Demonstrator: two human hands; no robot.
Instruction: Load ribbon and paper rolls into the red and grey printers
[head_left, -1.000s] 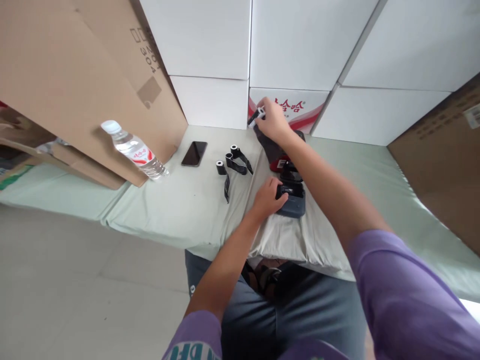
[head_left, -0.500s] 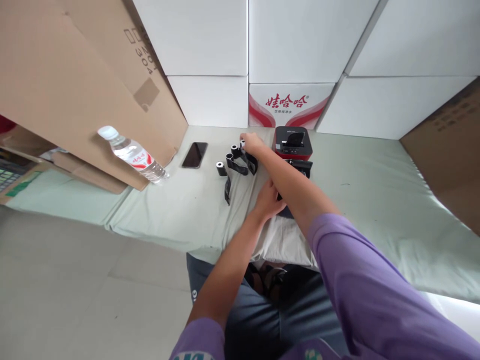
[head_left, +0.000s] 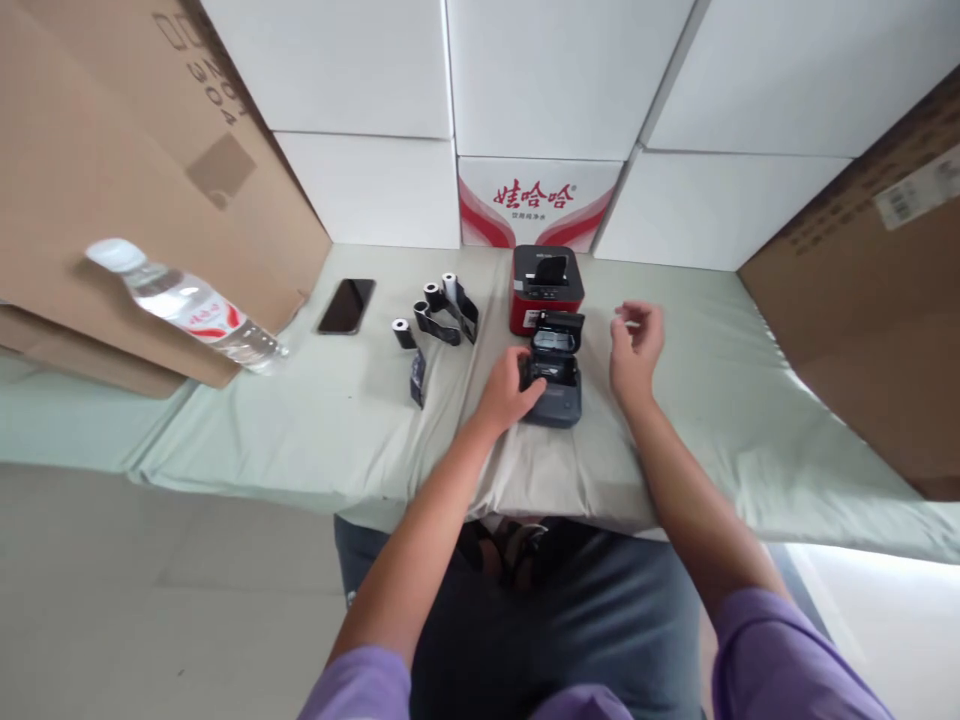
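Note:
My left hand (head_left: 511,390) grips the left side of a small dark portable printer (head_left: 556,403), its thumb lying over the top edge. The printer's lid (head_left: 556,332) is swung up, so the compartment inside shows. To the right of it my right hand (head_left: 637,348) is raised with fingers curved and apart, holding nothing. Left of the printer stand several small paper rolls with black strips trailing from them, among them one roll (head_left: 403,333) nearest the front and another (head_left: 450,286) farthest back. Directly behind the open lid is a red and black printer (head_left: 547,285).
A phone (head_left: 347,306) lies left of the rolls on the cloth-covered table (head_left: 315,420). A water bottle (head_left: 187,305) is farther left, beside a large cardboard box (head_left: 150,140). White cartons (head_left: 367,190) form a wall behind, and another cardboard box (head_left: 877,270) bounds the right side.
My right hand has left the rearmost roll and crossed to the right of the dark printer. My left hand stays at that printer, now in plain sight. The view has shifted rightward.

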